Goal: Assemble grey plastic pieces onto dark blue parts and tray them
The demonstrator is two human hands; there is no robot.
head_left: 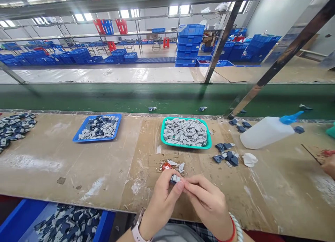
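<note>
My left hand [166,191] is closed around a small grey and dark-blue plastic part [175,179], gripped between thumb and fingers. My right hand [208,200] pinches at the right end of that part, its fingertips meeting my left thumb; what lies between them is hidden. Just beyond my hands, a red round cap-like piece [166,166] and loose light-grey pieces [180,167] lie on a wet-looking cardboard patch [154,181]. Behind these stands a green tray [162,139] heaped with light-grey pieces [185,130].
A blue tray [75,140] of mixed parts sits left of centre, near a pile [15,128]. Right are dark-blue parts [230,158], crumpled white paper [250,160] and a tilted white bottle [267,133]. Parts lie on the green belt [104,97]. Another person's hand [329,165] shows at right.
</note>
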